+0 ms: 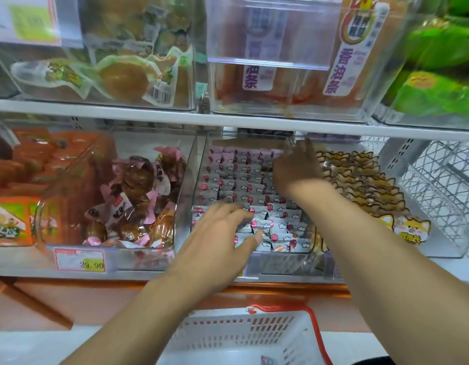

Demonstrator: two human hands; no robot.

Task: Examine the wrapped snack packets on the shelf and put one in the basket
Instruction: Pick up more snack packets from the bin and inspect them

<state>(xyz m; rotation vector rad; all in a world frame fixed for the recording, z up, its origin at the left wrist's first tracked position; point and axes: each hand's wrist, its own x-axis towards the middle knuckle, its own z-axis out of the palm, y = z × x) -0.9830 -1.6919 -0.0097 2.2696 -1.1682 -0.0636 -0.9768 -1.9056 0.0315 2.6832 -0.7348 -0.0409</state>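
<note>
Both bare forearms reach up over the front edge of the lower shelf (228,272), a white painted board with an orange panel beneath. The left hand (217,238) lies palm down on the glossy white-and-pink snack packets (228,185), small pillow-shaped foil wraps stacked in tidy rows inside a clear plastic bin (199,164) near the middle of the shelf. Its fingers are straight and slightly spread, the blurred tips resting on the front rows; this grip pinches nothing that can be made out. The right hand (296,169) is deeper in, at the back right corner of the same bin, seen from behind with fingers bent downward toward the packets. Whether that grip pinches a packet cannot be told, since the fingertips are hidden by the hand itself.

To the right, a second clear bin holds flat packets printed with cartoon dogs (365,177), brown and cream, overlapping like tiles. To the left, a rounded clear tub holds crinkly brown sweets (138,196) in twisted pink-trimmed wrappers, with a price tag (80,260) on its front. A white wire rack (438,185) stands at the shelf's right end.

Below the shelf's front edge sits the basket (243,335), white slotted plastic with a red handle; one small pale wrapped item (266,360) lies on its floor
</note>
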